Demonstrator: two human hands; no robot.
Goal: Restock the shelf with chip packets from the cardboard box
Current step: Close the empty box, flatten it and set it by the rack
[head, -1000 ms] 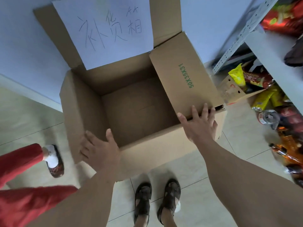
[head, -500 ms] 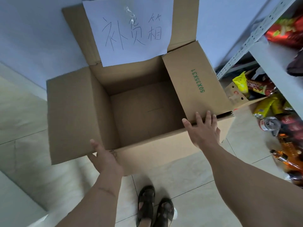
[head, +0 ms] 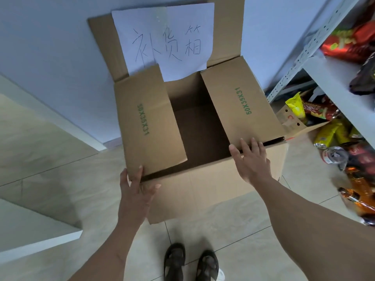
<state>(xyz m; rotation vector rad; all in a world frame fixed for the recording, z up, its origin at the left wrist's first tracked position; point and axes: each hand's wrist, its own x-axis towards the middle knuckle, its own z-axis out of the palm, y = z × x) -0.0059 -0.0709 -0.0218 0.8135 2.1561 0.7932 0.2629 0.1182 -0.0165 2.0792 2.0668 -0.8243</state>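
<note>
standing over the cardboard box (head: 215, 191) on the tiled floor (head: 60, 163), the person has a hand on each side flap. the left hand (head: 135, 191) is at the near corner of the left flap (head: 150, 124): its fingers (head: 140, 173) lie straight and close together up the flap's near edge, with the thumb stuck out to the side against the box's front wall. the right hand (head: 250, 161) lies flat on the near edge of the right flap (head: 241, 106), fingers slightly spread and straight, not curled round anything. between the two sets of fingertips the box opening shows dark, and no packets can be seen in the part of the inside that is visible. beyond the fingers, the back flap stands up against the wall and carries a white paper sheet (head: 168, 39) with handwritten characters. both side flaps bear green print reading 50x35x31. off to the right of the right hand's fingers stands the metal shelf (head: 332, 76), with chip packets (head: 349, 47) in red wrappers on its upper board and a yellow packet (head: 295, 104) lower down, beside more packets and bottles near the floor. below the hands, on the near side, a pair of dark sandals (head: 190, 262) rests on the tiles.
</note>
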